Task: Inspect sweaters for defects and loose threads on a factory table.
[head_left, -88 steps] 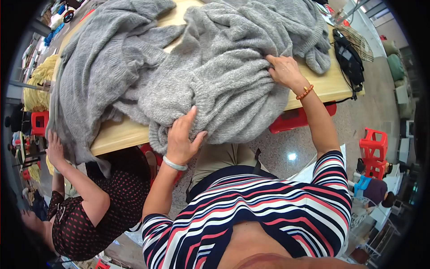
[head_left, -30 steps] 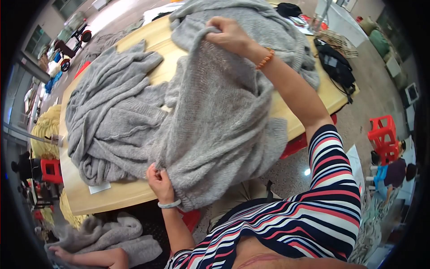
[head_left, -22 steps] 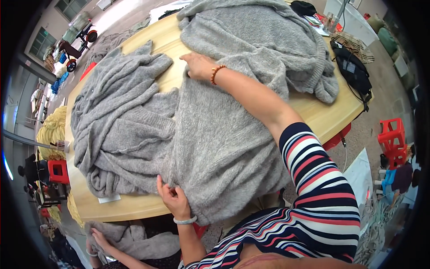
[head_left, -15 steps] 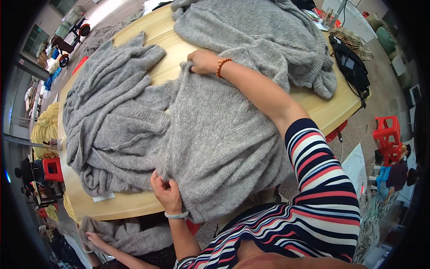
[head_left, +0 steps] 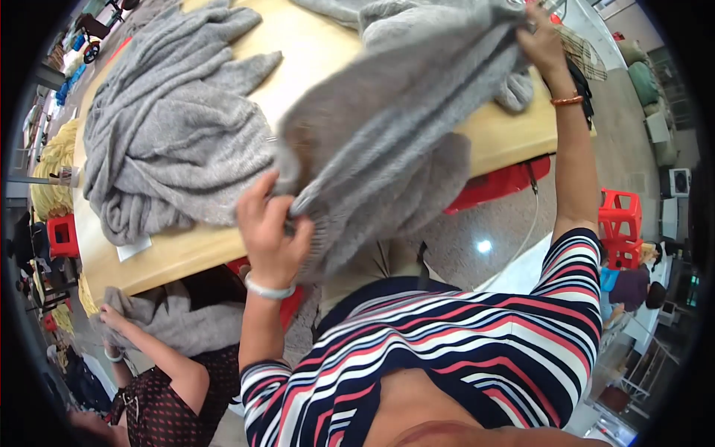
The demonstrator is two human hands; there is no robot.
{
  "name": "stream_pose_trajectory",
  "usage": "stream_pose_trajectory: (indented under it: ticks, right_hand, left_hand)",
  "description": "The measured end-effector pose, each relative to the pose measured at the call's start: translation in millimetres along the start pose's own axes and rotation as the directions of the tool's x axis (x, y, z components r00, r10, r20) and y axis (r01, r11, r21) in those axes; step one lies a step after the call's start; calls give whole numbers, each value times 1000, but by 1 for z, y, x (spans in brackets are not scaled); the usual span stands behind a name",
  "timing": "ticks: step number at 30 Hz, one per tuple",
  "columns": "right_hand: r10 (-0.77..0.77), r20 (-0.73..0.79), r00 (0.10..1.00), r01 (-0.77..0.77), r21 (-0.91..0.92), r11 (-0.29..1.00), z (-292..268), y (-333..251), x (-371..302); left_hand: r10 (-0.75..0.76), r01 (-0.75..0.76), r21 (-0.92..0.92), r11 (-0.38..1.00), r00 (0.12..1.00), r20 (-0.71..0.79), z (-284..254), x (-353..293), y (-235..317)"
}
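A grey knitted garment, likely a sweater (head_left: 387, 134), is stretched slantwise in the air between my hands, blurred by motion. My left hand (head_left: 275, 235) pinches its near left edge, by the ribbing. Far to the right, my right hand (head_left: 545, 48) grips the raised other end, its arm stretched out. The garment's lower part hangs over the near edge of the table. Next to my left hand, a heap of grey knitwear (head_left: 179, 134) lies crumpled on the tabletop. More grey knitwear (head_left: 398, 22) lies behind the held garment, partly hidden by it.
The pale wooden table (head_left: 194, 257) has a curved near edge. At lower left, a co-worker's hand (head_left: 113, 319) holds another grey knit piece (head_left: 186, 320). A red seat (head_left: 499, 182) stands under the table's right side, with red stools (head_left: 620, 216) farther right.
My right hand has swung right and outward, lifting the garment off the table and pulling it taut. My left hand has risen slightly, still gripping its edge. The view has shifted.
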State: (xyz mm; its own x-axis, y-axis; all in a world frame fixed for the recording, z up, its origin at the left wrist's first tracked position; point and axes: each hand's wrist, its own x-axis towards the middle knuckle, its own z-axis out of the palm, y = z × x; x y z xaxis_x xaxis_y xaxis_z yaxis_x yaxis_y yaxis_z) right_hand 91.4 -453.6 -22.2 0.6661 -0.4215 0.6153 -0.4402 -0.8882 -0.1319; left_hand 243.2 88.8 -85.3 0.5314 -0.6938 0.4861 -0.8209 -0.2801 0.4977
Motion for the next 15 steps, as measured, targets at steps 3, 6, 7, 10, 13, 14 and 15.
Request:
stream_pose_trajectory:
  ticks: [3, 6, 7, 10, 13, 14, 15]
  right_hand:
    - [209, 436, 875, -197, -75, 978, 8, 3, -74]
    - [288, 541, 790, -161, -269, 949, 9, 3, -138]
    - [285, 527, 800, -95, -358, 929, 1, -18, -145]
    - [99, 336, 937, 41, -387, 921, -23, -81, -143]
    - [-195, 260, 946, 96, 351, 932, -44, -174, -135]
    - [-344, 242, 907, 153, 573, 805, -49, -202, -138]
    - [-453, 252, 855, 179, 676, 714, -54, -225, -145]
  left_hand:
    - [-28, 41, -130, 991, 994, 102, 31, -24, 13]
    - [5, 15, -303, 953, 998, 65, 43, -45, 40]
    - [22, -2, -366, 931, 998, 51, 47, -56, 43]
    - [-111, 213, -578, 788, 972, 207, 50, -82, 53]
    - [-379, 463, -707, 535, 879, 288, 64, -98, 57]
    - [-386, 469, -704, 534, 875, 291, 64, -97, 57]
    - [-426, 500, -750, 433, 847, 319, 62, -94, 58]
